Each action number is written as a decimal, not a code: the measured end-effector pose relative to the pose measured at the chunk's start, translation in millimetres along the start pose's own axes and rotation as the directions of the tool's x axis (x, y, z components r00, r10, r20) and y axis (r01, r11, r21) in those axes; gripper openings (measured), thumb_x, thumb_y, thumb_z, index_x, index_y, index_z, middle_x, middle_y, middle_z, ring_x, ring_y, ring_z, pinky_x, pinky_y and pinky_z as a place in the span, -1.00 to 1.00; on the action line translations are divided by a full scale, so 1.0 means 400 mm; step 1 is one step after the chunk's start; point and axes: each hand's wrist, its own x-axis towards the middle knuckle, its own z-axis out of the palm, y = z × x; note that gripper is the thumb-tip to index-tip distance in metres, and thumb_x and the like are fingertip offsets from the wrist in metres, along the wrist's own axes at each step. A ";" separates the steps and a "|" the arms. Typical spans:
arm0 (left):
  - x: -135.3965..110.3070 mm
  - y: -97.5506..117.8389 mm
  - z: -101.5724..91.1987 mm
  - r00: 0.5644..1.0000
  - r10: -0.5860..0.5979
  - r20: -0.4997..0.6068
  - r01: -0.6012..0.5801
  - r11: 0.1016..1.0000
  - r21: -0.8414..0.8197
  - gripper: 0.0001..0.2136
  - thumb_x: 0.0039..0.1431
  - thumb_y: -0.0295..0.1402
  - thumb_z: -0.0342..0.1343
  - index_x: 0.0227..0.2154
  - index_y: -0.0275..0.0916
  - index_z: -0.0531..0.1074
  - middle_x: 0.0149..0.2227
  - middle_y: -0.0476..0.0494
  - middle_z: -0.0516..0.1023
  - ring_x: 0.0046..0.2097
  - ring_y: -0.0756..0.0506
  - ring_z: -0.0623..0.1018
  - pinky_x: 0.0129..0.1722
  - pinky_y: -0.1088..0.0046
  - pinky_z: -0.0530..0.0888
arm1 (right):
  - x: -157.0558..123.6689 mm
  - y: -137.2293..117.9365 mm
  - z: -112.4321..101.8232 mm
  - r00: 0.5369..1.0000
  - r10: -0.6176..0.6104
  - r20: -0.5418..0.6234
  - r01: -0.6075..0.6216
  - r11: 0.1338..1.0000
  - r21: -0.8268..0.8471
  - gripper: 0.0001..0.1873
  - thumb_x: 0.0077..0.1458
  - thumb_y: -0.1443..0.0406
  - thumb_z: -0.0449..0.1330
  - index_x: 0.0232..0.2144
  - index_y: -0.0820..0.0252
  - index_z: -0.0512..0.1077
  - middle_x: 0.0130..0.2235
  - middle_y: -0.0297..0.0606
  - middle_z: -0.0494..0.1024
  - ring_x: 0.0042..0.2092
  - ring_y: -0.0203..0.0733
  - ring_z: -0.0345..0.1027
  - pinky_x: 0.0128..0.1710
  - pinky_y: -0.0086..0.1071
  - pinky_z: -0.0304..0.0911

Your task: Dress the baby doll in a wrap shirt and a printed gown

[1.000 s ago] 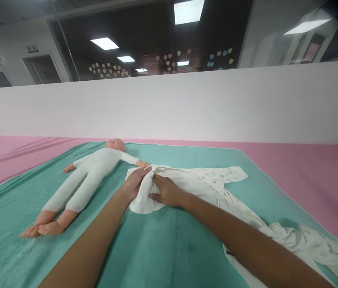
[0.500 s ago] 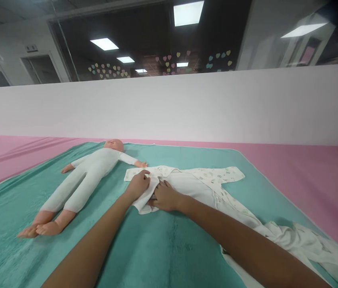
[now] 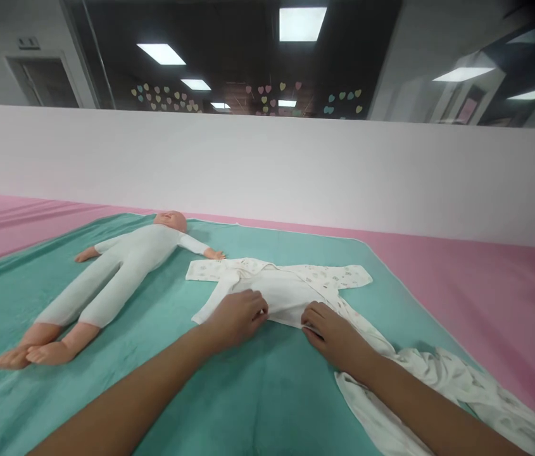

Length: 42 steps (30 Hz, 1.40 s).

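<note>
While the white garment (image 3: 286, 291) lies opened at twelve o'clock on the green blanket (image 3: 252, 405), with both sleeves (image 3: 350, 277) spread, the trailing cloth (image 3: 438, 367) toward two o'clock is bunched — not yet flattened. Left hand (image 3: 241, 316) and right hand (image 3: 336, 335) curl at the hem (image 3: 284, 320); whether either grip pinches it cannot be told. Doll (image 3: 141, 250) lies at eleven o'clock — near one sleeve.

Rectangular lights (image 3: 302, 24) glare white at the top, while the upper-right corner blurs into black.
</note>
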 end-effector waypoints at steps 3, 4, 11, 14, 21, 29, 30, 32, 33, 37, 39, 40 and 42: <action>-0.026 0.008 0.020 0.998 0.060 0.029 -0.058 0.996 -0.071 -0.86 0.15 -0.26 0.02 -0.35 -0.20 0.41 -0.29 -0.04 0.45 -0.22 -0.07 0.41 -0.23 0.40 0.33 | -0.011 0.012 0.000 1.000 -0.002 0.003 0.002 0.996 -0.089 -0.87 0.13 0.37 -0.03 -0.33 0.14 0.31 -0.27 -0.26 0.36 -0.24 -0.17 0.22 -0.26 -0.27 0.21; -0.032 0.004 0.022 0.999 0.042 0.024 -0.039 0.995 -0.091 -0.84 0.15 -0.25 0.02 -0.30 -0.20 0.42 -0.25 -0.06 0.45 -0.19 -0.09 0.40 -0.20 0.39 0.33 | -0.010 0.013 0.001 1.000 -0.012 0.005 0.012 0.993 -0.114 -0.87 0.12 0.38 -0.03 -0.33 0.14 0.31 -0.26 -0.25 0.36 -0.24 -0.17 0.22 -0.26 -0.27 0.20; -0.034 -0.022 0.032 1.000 -0.007 -0.026 0.004 0.994 -0.110 -0.74 0.17 -0.27 0.01 -0.08 -0.13 0.38 -0.08 -0.07 0.40 -0.03 -0.12 0.34 -0.04 0.29 0.30 | 0.002 0.009 0.002 1.000 0.012 0.002 -0.011 0.990 -0.137 -0.85 0.09 0.42 -0.05 -0.40 0.17 0.29 -0.34 -0.27 0.36 -0.31 -0.22 0.21 -0.35 -0.33 0.16; -0.026 -0.016 0.045 0.999 -0.034 -0.036 0.031 0.996 -0.079 -0.75 0.19 -0.28 -0.01 -0.09 -0.11 0.38 -0.09 -0.07 0.40 -0.03 -0.13 0.34 -0.05 0.27 0.31 | 0.001 0.001 -0.009 0.996 0.087 -0.012 -0.087 0.996 -0.025 -0.87 0.06 0.41 -0.05 -0.43 0.15 0.26 -0.39 -0.32 0.35 -0.37 -0.26 0.18 -0.41 -0.37 0.12; -0.020 -0.005 0.046 0.998 -0.043 -0.047 0.040 0.998 -0.054 -0.78 0.20 -0.30 -0.05 -0.13 -0.07 0.39 -0.10 -0.05 0.41 -0.04 -0.10 0.36 -0.05 0.28 0.30 | 0.001 0.007 -0.032 0.962 0.270 0.050 -0.265 0.865 0.427 -0.91 -0.02 0.39 -0.01 -0.44 0.12 0.26 -0.42 -0.38 0.34 -0.40 -0.30 0.16 -0.42 -0.41 0.12; -0.020 -0.004 0.045 0.999 -0.032 -0.032 0.032 0.999 -0.018 -0.81 0.14 -0.43 -0.06 -0.21 -0.13 0.38 -0.13 -0.05 0.41 -0.09 -0.10 0.36 -0.10 0.30 0.29 | 0.008 0.037 -0.038 0.945 0.311 0.100 -0.290 0.658 0.695 -0.92 -0.03 0.37 -0.01 -0.42 0.14 0.26 -0.45 -0.41 0.25 -0.43 -0.35 0.06 -0.45 -0.45 0.05; -0.020 -0.002 0.042 0.999 -0.027 -0.035 0.027 1.000 0.006 -0.80 0.11 -0.50 -0.08 -0.25 -0.15 0.38 -0.16 -0.06 0.42 -0.12 -0.10 0.37 -0.12 0.31 0.29 | 0.007 0.035 -0.039 0.947 0.305 0.102 -0.289 0.664 0.689 -0.92 -0.03 0.37 -0.01 -0.42 0.15 0.26 -0.44 -0.40 0.25 -0.43 -0.35 0.07 -0.45 -0.45 0.06; -0.022 0.002 0.033 0.999 -0.019 -0.045 0.020 0.999 0.033 -0.80 0.03 -0.57 -0.09 -0.36 -0.20 0.37 -0.23 -0.07 0.42 -0.18 -0.08 0.37 -0.17 0.34 0.30 | 0.004 0.027 -0.040 0.950 0.295 0.105 -0.290 0.700 0.652 -0.91 -0.04 0.38 -0.02 -0.42 0.15 0.26 -0.44 -0.40 0.26 -0.43 -0.35 0.08 -0.44 -0.45 0.07; -0.024 0.004 0.027 0.999 -0.016 -0.051 0.018 0.999 0.038 -0.82 0.01 -0.58 -0.09 -0.41 -0.22 0.35 -0.27 -0.07 0.42 -0.21 -0.07 0.37 -0.20 0.36 0.30 | 0.001 0.022 -0.041 0.952 0.285 0.108 -0.288 0.725 0.626 -0.90 -0.04 0.39 -0.03 -0.42 0.15 0.26 -0.44 -0.39 0.27 -0.42 -0.34 0.09 -0.44 -0.44 0.07; -0.033 0.007 0.007 0.998 0.006 -0.056 -0.004 0.999 0.037 -0.84 0.01 -0.56 -0.13 -0.50 -0.24 0.31 -0.42 -0.04 0.38 -0.35 -0.04 0.34 -0.34 0.42 0.27 | -0.009 0.003 -0.046 0.970 0.209 0.126 -0.244 0.836 0.492 -0.87 -0.05 0.40 -0.03 -0.42 0.15 0.28 -0.42 -0.35 0.34 -0.39 -0.30 0.15 -0.41 -0.41 0.13; -0.037 0.006 0.003 0.999 0.025 -0.033 -0.024 0.999 0.035 -0.85 0.00 -0.56 -0.13 -0.51 -0.23 0.30 -0.46 -0.03 0.37 -0.38 -0.03 0.34 -0.38 0.43 0.25 | -0.014 -0.002 -0.048 0.978 0.156 0.136 -0.200 0.882 0.426 -0.85 -0.05 0.41 -0.02 -0.39 0.14 0.29 -0.41 -0.34 0.36 -0.38 -0.28 0.17 -0.41 -0.40 0.14; -0.039 0.005 0.002 0.999 0.035 -0.020 -0.034 0.999 0.034 -0.85 -0.01 -0.55 -0.13 -0.52 -0.23 0.30 -0.47 -0.03 0.37 -0.39 -0.03 0.34 -0.39 0.44 0.23 | -0.016 -0.003 -0.048 0.982 0.131 0.136 -0.175 0.902 0.395 -0.84 -0.05 0.41 -0.02 -0.38 0.14 0.29 -0.41 -0.35 0.37 -0.38 -0.29 0.17 -0.41 -0.40 0.14; -0.042 0.003 0.003 0.998 0.054 0.010 -0.054 0.998 0.028 -0.86 -0.04 -0.55 -0.12 -0.53 -0.23 0.29 -0.49 -0.01 0.37 -0.41 -0.02 0.33 -0.41 0.45 0.21 | -0.018 -0.003 -0.046 0.987 0.097 0.130 -0.137 0.929 0.344 -0.84 -0.05 0.42 -0.02 -0.38 0.14 0.29 -0.41 -0.35 0.37 -0.39 -0.30 0.16 -0.42 -0.41 0.13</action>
